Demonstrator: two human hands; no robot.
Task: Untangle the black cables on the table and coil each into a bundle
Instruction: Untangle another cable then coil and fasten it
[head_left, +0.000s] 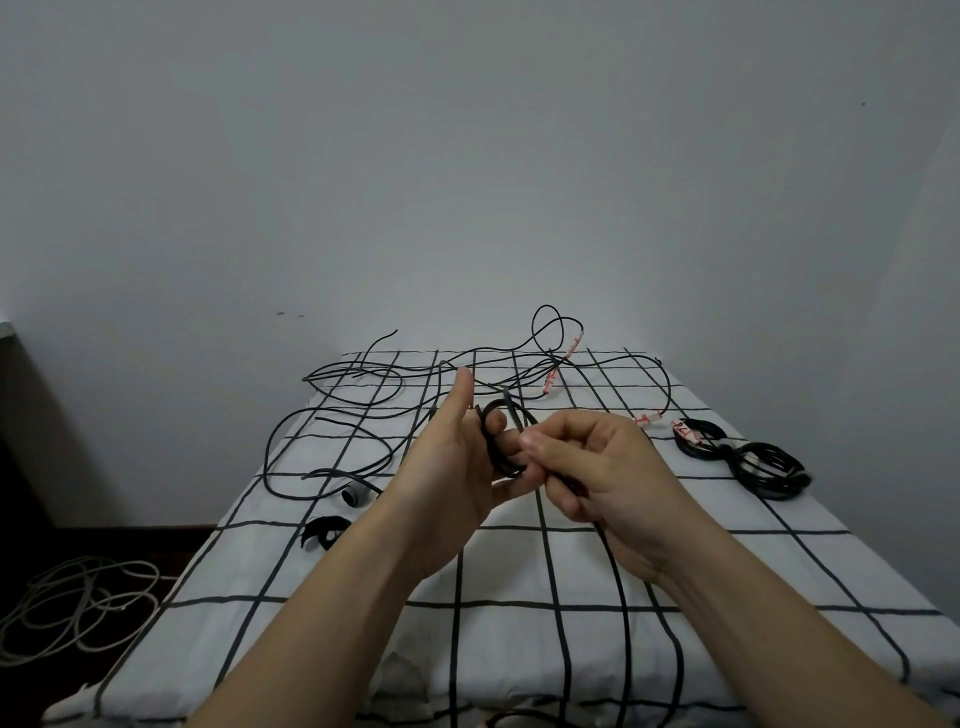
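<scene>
Loose cables (358, 370) are covering the far tabletop (509, 566); two bundles (727, 451) are sitting at right; the near part is lying free.

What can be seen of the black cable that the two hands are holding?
The black cable is thin and looks rubber-coated. A few small loops lie round the fingers of the left hand, whose thumb points up. The right hand pinches it beside the loops. Its free length runs down over the checked cloth toward the near edge.
</scene>
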